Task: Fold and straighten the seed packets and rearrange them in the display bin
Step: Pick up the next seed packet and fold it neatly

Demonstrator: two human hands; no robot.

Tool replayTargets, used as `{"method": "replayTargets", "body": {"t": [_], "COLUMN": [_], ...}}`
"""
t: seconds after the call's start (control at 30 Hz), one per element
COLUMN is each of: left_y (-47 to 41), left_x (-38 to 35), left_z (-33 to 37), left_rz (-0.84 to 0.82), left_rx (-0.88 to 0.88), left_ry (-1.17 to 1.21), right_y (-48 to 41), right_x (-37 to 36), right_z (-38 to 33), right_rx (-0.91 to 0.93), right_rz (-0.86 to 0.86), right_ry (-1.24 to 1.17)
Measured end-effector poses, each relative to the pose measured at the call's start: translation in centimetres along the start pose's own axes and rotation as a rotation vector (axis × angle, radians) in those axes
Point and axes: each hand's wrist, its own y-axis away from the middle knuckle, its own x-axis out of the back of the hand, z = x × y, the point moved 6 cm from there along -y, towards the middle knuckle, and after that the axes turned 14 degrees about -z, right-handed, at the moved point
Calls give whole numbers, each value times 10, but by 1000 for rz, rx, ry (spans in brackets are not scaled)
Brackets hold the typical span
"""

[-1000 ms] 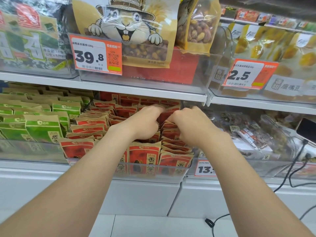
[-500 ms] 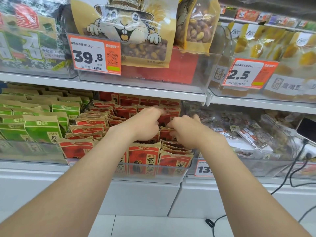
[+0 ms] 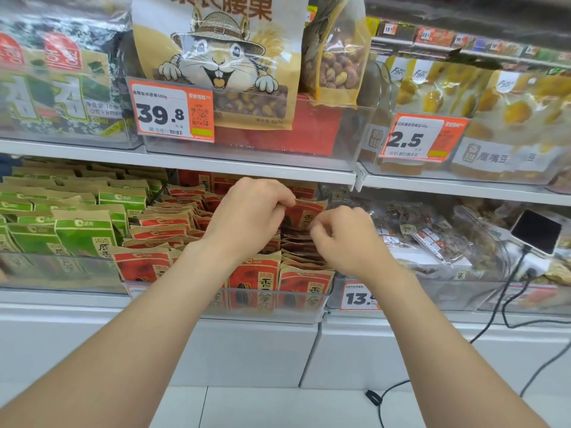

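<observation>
From the head view: pinching the top edge of one raised red seed packet [image 3: 304, 211] with the left hand [image 3: 250, 211], fingers curled tight. Nipping its lower right side with the right hand [image 3: 343, 233], fingers likewise curled (contact partly hidden, so judged rather than certain). Holding it upright over the right-hand row, towards the back of the clear display bin [image 3: 272, 318]. Judged roughly midway: front packets [image 3: 304, 285] standing neat and facing forward; behind them, leaning and crumpled at the tops. Left to do: flattening this one, slotting it back, working through the rest.
</observation>
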Motion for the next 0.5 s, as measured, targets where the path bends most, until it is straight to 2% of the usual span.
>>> {"method": "replayTargets", "body": {"t": [0.07,0.13,0.3,0.43,0.5], "left_y": [11,23,35,40,48], "left_x": [15,29,57,71,71], "left_z": [9,17,40,61,72], "left_rz": [103,201,274,292,285], "left_rx": [-26,-38,37,36,67], "left_ry": [41,144,437,532,496], "right_y": [18,35,65,92,103], "right_x": [11,20,33,53,56], "right_z": [6,3,-15,-21,-23], "right_rx": [-28,15,217,244,207], "right_rz": [203,326,398,585,626], "right_ry": [-108,-258,-577,-705,-711]}}
